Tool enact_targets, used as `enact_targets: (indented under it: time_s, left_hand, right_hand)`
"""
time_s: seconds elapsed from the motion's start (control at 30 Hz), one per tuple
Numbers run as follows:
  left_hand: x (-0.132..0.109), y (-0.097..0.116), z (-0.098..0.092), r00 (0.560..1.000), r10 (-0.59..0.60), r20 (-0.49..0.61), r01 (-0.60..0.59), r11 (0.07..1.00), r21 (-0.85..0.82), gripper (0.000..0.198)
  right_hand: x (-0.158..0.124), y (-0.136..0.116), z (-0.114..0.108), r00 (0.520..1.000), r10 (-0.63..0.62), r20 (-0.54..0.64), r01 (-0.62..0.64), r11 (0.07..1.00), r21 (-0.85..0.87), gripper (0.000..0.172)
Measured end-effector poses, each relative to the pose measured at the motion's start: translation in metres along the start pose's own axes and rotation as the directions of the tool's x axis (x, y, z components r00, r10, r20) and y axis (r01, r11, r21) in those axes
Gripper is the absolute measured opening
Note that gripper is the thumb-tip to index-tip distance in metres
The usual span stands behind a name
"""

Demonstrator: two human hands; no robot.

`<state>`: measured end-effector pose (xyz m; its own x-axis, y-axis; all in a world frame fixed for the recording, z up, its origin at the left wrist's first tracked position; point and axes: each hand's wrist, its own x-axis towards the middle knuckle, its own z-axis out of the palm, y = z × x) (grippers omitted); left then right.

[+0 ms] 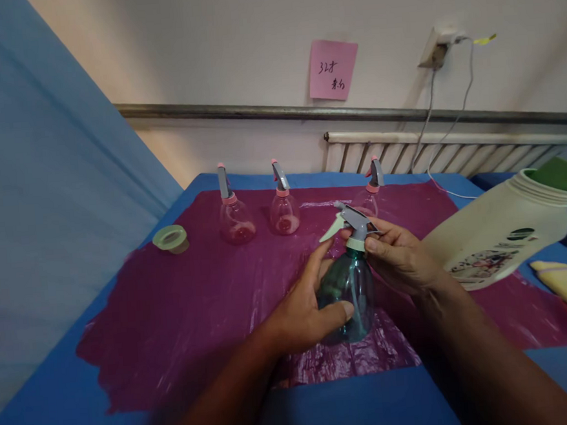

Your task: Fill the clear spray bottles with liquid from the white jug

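Our left hand (pixel 311 309) curves partly closed around the body of the green spray bottle (pixel 361 285), thumb across its front, while our right hand (pixel 406 259) pinches its collar (pixel 355 244) between thumb and fingers, just below the spray head (pixel 356 221). Whether the bottle's base rests on the purple sheet (pixel 197 303) or hangs over it, we cannot tell. Were our left grip to slacken as the right twisted, the smooth body could spin or slip; a skewed twist could leave the collar crooked and leaking. Our left fingertips lie near the pale trigger (pixel 331 229), so a careless squeeze could press it. Just behind the green spray bottle stands a pink-topped bottle (pixel 372 187), near enough to topple if we nudged backward; two clear bottles (pixel 284 214) stand farther off to its left. To its right, a large pale jug (pixel 494 240) could be knocked if our wrist swung outward.
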<state>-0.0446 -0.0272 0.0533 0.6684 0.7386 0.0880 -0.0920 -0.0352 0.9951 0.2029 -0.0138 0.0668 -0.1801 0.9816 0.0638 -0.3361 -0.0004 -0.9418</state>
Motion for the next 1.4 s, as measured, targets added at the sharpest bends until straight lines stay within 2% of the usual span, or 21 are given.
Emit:
enact_targets:
  time_s: [0.1,0.2,0.4,0.5,0.6,0.7,0.83,0.93,1.03,1.13,1.27,1.4]
  left_hand:
    - [0.0,-0.001,0.0,1.0,0.005,0.017,-0.003,0.994,-0.109,0.112]
    - [0.0,-0.005,0.002,1.0,0.021,-0.013,-0.023,0.991,-0.13,0.11]
    - [0.001,-0.007,0.006,0.993,0.048,-0.112,-0.048,0.999,0.0,0.111]
    - [0.0,-0.004,0.009,0.986,0.049,-0.159,-0.027,0.99,0.137,0.107]
    - [-0.001,-0.006,0.01,0.964,0.083,-0.254,0.021,0.924,0.382,0.105]
    - [-0.001,-0.013,0.011,0.935,0.178,-0.306,0.035,0.814,0.58,0.104]
    - [-0.001,-0.02,0.012,0.922,0.291,-0.254,-0.014,0.683,0.731,0.101]
    - [-0.001,-0.019,0.012,0.935,0.28,-0.217,-0.006,0.626,0.78,0.102]
    - [0.0,-0.014,0.011,0.948,0.222,-0.229,0.034,0.644,0.765,0.103]
    - [0.0,-0.012,0.011,0.954,0.164,-0.252,0.063,0.711,0.7,0.1]
    - [0.001,-0.009,0.009,0.947,0.152,-0.284,0.048,0.805,0.592,0.099]
    - [0.0,-0.004,0.008,0.944,0.165,-0.287,0.024,0.83,0.557,0.099]
  right_hand:
    - [-0.001,-0.002,0.0,1.0,-0.007,0.022,0.007,1.0,0.005,0.047]
    - [0.0,-0.002,-0.003,0.999,-0.007,0.031,0.006,1.0,0.015,0.047]
    - [0.008,0.005,0.002,0.997,-0.028,-0.071,0.033,0.997,0.075,0.059]
    - [0.011,0.009,0.008,0.993,-0.036,-0.114,0.047,0.994,0.1,0.06]
    - [0.013,0.01,0.015,0.984,-0.048,-0.17,0.065,0.993,0.098,0.063]
    - [0.012,0.01,0.022,0.975,-0.038,-0.219,0.059,0.994,0.091,0.066]
    - [0.01,0.013,0.029,0.963,-0.013,-0.27,0.029,0.998,0.057,0.067]
    - [0.01,0.022,0.033,0.953,-0.013,-0.301,0.025,0.999,0.034,0.063]
    - [0.011,0.031,0.034,0.948,-0.03,-0.317,0.041,0.999,0.031,0.059]
    - [0.009,0.037,0.033,0.949,-0.037,-0.314,0.048,0.999,0.027,0.057]
    - [0.002,0.035,0.032,0.979,-0.011,-0.204,0.032,0.995,0.099,0.04]
    - [0.002,0.033,0.024,0.99,-0.04,-0.135,0.049,0.997,0.065,0.03]
